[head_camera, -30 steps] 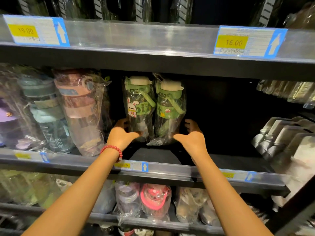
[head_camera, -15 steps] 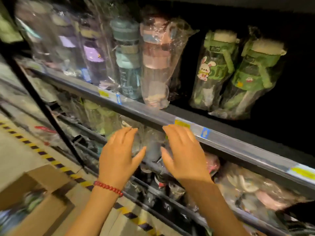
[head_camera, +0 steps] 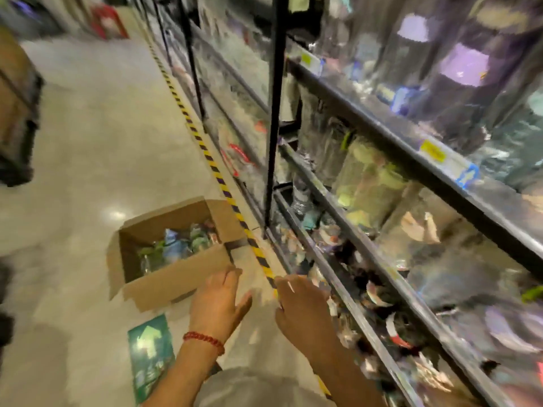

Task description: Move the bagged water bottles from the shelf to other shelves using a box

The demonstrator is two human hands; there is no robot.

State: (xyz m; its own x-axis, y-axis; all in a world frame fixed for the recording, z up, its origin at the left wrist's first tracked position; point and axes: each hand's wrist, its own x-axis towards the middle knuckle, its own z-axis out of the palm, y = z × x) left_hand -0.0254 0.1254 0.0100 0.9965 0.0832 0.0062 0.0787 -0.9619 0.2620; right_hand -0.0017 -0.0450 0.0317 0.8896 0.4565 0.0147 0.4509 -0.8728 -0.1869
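Bagged water bottles (head_camera: 179, 245), several, lie heaped inside the open cardboard box (head_camera: 173, 277) on the floor (head_camera: 97, 148), just left of the striped floor tape (head_camera: 217, 174); more bagged stock fills the shelves (head_camera: 367, 113) to the right. Left hand (head_camera: 217, 304), with a red bead bracelet (head_camera: 204, 340) at the wrist, hovers above the box's near corner, fingers straight and spread, holding nothing. Right hand (head_camera: 302, 309) hangs beside it, nearer the lower shelf edge, fingers loosely apart, also empty. We judge the step in hand to be the reach down toward the box, either to draw out another bottle or to take the box up by its sides; the next move calls for both hands to drop lower and settle on one or the other. Green arrow floor sign (head_camera: 150, 353) lies near the box. Motion blur smears everything: we cannot count the bottles or read any shelf label, and the far aisle is indistinct.
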